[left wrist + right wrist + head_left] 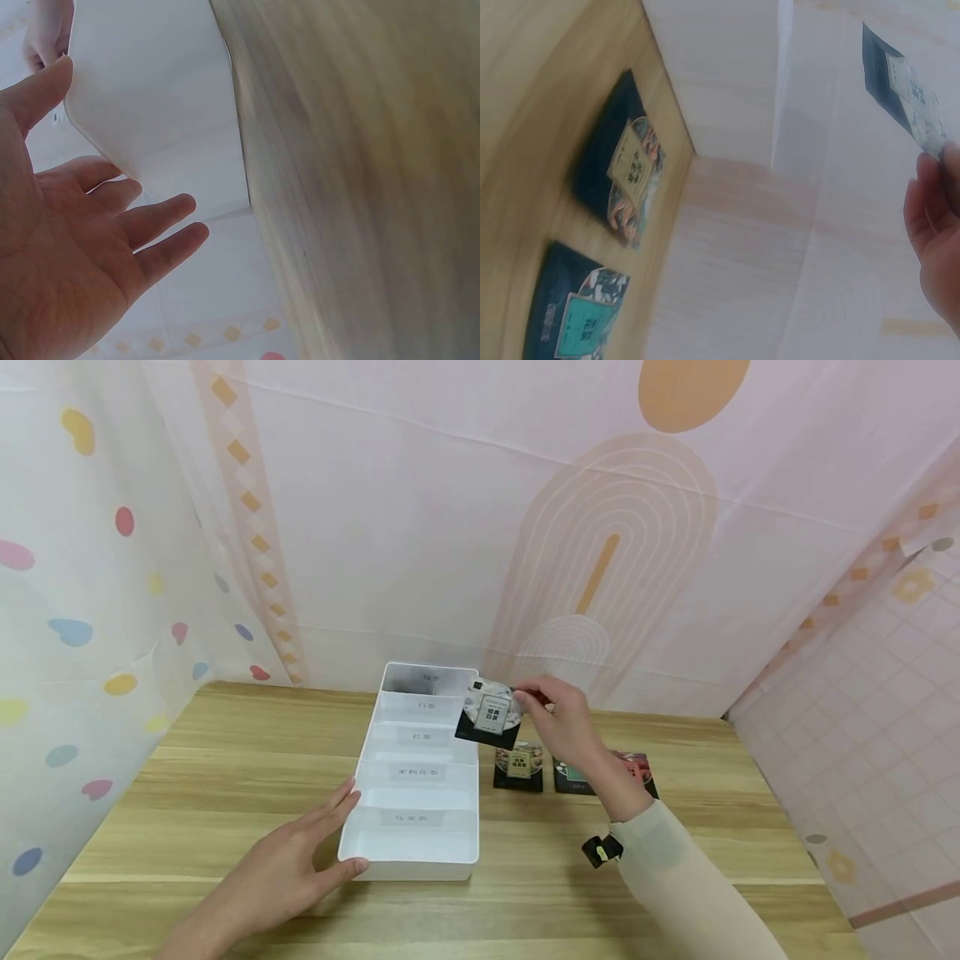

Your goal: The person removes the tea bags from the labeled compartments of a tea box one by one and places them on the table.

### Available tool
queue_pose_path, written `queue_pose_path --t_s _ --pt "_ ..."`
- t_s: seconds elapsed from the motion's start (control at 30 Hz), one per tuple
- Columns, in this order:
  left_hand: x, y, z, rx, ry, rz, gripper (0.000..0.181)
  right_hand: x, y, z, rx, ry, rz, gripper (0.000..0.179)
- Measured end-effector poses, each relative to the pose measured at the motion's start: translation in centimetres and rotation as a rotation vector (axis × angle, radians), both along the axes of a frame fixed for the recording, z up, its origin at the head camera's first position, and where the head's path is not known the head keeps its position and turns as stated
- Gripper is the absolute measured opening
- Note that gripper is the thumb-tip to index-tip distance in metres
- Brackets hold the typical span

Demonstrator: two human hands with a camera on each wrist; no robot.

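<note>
Packet (489,714) with a grey label is pinched at its edge by my right hand (558,718), raised near the far right corner of the white box (420,871). I have my left hand (288,868) touching the box's near left corner, fingers spread. On my feed, a yellow-labelled packet (517,768), a green-labelled packet (585,322) and a red-labelled packet (639,767) lie right of the box.

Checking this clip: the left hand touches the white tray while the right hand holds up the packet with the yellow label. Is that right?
The label is wrong: the packet the right hand holds up has a pale grey label, as the head view shows. The left hand does touch the white tray.
</note>
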State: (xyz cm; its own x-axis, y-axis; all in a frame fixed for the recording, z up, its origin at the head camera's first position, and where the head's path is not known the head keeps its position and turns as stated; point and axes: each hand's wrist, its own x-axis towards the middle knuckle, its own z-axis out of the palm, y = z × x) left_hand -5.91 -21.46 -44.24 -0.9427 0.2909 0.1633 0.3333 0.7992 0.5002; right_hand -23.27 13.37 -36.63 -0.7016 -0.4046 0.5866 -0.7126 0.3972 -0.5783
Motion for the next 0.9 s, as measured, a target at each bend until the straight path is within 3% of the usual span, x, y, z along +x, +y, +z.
queue_pose_path --t_s 0.23,0.9 --pt "0.0 -0.1 0.0 -0.003 0.001 -0.002 0.085 0.8 1.2 -0.4 0.001 -0.070 -0.031 0.011" --pt "-0.1 -0.1 0.2 0.003 -0.002 -0.014 0.085 2.6 3.9 -3.0 -0.002 -0.144 -0.083 0.011"
